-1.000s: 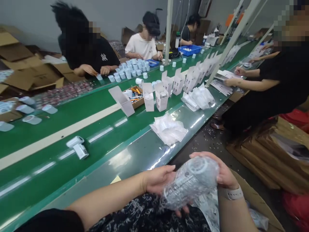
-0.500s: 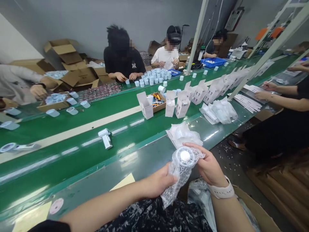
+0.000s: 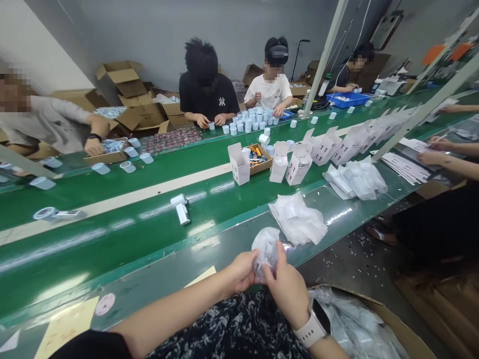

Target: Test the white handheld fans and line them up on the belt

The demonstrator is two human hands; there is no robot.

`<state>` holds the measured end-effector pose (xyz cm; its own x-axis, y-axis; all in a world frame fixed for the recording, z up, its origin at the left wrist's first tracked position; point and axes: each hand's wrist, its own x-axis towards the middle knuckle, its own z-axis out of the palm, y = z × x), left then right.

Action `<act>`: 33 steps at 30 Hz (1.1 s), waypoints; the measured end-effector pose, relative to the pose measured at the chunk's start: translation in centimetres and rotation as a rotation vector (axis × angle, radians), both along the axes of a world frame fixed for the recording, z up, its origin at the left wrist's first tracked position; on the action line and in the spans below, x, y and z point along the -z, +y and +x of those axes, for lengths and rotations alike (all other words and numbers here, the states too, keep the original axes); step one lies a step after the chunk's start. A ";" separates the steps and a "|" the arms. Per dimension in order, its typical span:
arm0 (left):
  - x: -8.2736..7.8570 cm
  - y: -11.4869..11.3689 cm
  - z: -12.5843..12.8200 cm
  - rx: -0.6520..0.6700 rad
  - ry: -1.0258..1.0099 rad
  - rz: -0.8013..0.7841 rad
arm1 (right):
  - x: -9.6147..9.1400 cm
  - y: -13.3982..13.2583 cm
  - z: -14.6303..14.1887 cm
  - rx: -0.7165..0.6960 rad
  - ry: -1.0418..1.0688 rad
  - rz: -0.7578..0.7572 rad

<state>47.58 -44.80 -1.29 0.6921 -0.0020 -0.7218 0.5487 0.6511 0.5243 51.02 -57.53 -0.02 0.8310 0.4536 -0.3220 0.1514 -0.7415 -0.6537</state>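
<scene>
Just above the near edge of the bench, I hold a clear bubble-wrap bag (image 3: 266,245) wrapped around a rounded white item. My left hand (image 3: 242,271) grips its left side, with thumb and fingers closed on the plastic. My right hand (image 3: 287,286) presses its lower right part between thumb and fingers, the index finger pointing up along it. The wrap hides most of the item. Right behind lies a flat pile of bubble-wrap bags (image 3: 299,218). On the green belt, a white-and-silver handheld device (image 3: 181,208) with a barrel-shaped head rests on its side.
Open white boxes (image 3: 298,167) stand along the belt beside a small carton (image 3: 262,165) of mixed parts. More wrapped bags (image 3: 355,178) lie to the right. A carton of plastic bags (image 3: 359,319) is below my right arm. Co-workers sit across; a metal post (image 3: 407,112) slants at right.
My hands have brought the bag lower and left, and its loose end no longer hangs down. My right hand has moved from the upper edge to the lower right side. The view has shifted.
</scene>
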 end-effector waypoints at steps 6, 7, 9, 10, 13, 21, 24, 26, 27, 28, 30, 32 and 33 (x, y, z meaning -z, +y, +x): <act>1.6 0.5 -2.1 0.150 0.030 0.075 | 0.1 0.0 1.0 -0.238 0.061 0.166; 1.3 0.7 -2.3 0.130 -0.013 0.134 | 0.1 -0.2 1.0 -0.250 0.103 0.231; 0.5 1.4 -2.4 0.083 -0.117 0.279 | 0.3 -0.8 0.8 -0.176 0.206 0.398; 0.0 1.7 -2.4 0.068 -0.170 0.348 | 0.4 -1.1 0.8 -0.108 0.247 0.481; -1.9 2.1 -2.4 0.076 -0.313 0.507 | 0.5 -1.3 0.8 0.025 0.288 0.657; -4.1 1.7 -2.1 0.176 -0.541 0.958 | -1.1 0.8 0.6 0.021 0.480 0.868; -3.2 1.8 -1.9 0.156 -0.544 0.968 | 0.2 1.6 0.9 0.107 0.678 0.955; -2.1 2.3 -1.5 0.195 -0.500 0.953 | 1.5 2.5 1.5 0.189 0.787 0.988; -1.6 2.9 -1.0 0.262 -0.455 0.952 | 2.1 3.1 2.0 0.227 0.798 0.978; -1.1 3.7 -0.3 0.347 -0.401 0.960 | 2.7 3.8 2.7 0.256 0.766 0.946; -0.4 6.2 2.0 0.477 -0.300 1.010 | 3.5 5.3 4.7 0.288 0.634 0.843; -0.1 10.1 5.6 0.423 -0.239 1.112 | 3.6 6.7 7.5 0.285 0.513 0.740; 0.0 12.3 7.7 0.320 -0.220 1.167 | 3.3 7.3 9.0 0.276 0.473 0.702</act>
